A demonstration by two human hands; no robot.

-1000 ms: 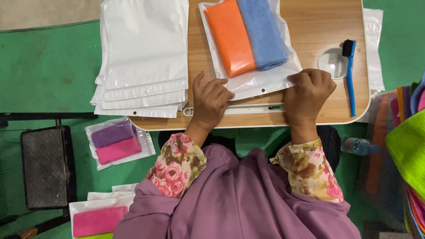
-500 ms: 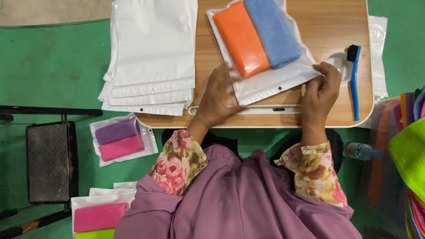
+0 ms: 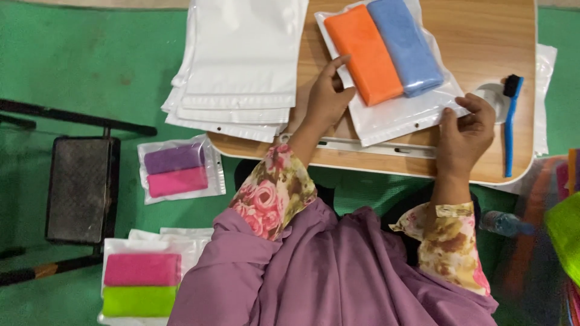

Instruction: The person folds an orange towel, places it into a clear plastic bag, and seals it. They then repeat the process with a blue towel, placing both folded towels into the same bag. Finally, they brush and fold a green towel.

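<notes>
A clear zip bag [image 3: 403,115] lies on the small wooden lap table [image 3: 477,36]. Inside it sit an orange folded cloth [image 3: 364,54] and a blue folded cloth [image 3: 405,45], side by side. My left hand [image 3: 328,96] rests flat on the bag's left edge, fingers touching beside the orange cloth. My right hand [image 3: 468,130] pinches the bag's lower right corner at the sealing strip. A stack of empty white bags [image 3: 238,66] lies on the table to the left.
A blue brush [image 3: 510,121] lies by a round recess at the table's right. On the green floor lie packed bags: purple and pink cloths [image 3: 176,170], pink and lime cloths [image 3: 142,284]. A black metal stand [image 3: 78,187] is left; a water bottle [image 3: 504,223] right.
My left hand slid up from the bag's lower edge to its left side. My right hand shifted to the bag's lower right corner. The view moved a little to the right.
</notes>
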